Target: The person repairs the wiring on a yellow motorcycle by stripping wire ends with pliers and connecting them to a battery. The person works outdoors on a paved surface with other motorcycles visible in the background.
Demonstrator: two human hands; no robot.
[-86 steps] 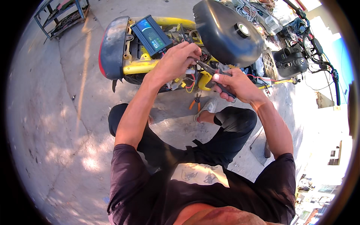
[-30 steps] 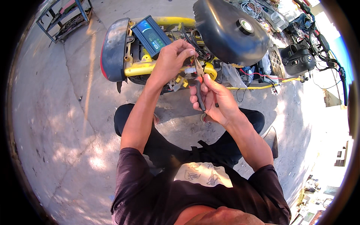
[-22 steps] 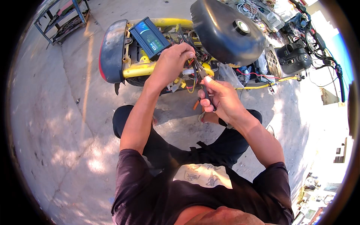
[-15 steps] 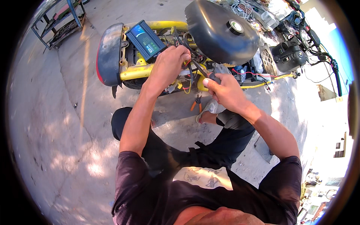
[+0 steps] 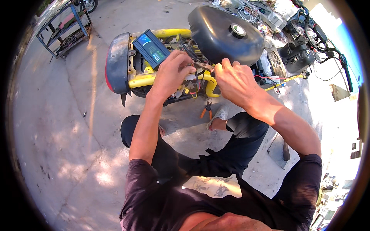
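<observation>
My left hand (image 5: 173, 75) is over the middle of a partly stripped vehicle with a yellow frame (image 5: 140, 81). Its thumb and fingers are pinched together around wire ends, though the exact wires are hard to make out. My right hand (image 5: 238, 81) grips a pair of pliers (image 5: 204, 66), palm down, with the jaws pointing left and reaching my left fingertips. Black and yellow wires (image 5: 197, 85) hang below the jaws. Left of my left hand, a blue-and-black box with a display (image 5: 151, 49) rests tilted on the frame.
A black fuel tank (image 5: 225, 36) sits behind my right hand. Orange-handled pliers (image 5: 207, 110) lie on the ground before my foot. Handlebars (image 5: 320, 34) stand at the far right, a metal cart (image 5: 63, 38) at the far left. Clutter (image 5: 252, 15) covers the back right.
My right hand has turned palm down and risen, bringing the pliers level with their jaws at my left fingertips. My left hand keeps its pinch. The whole view has shifted slightly.
</observation>
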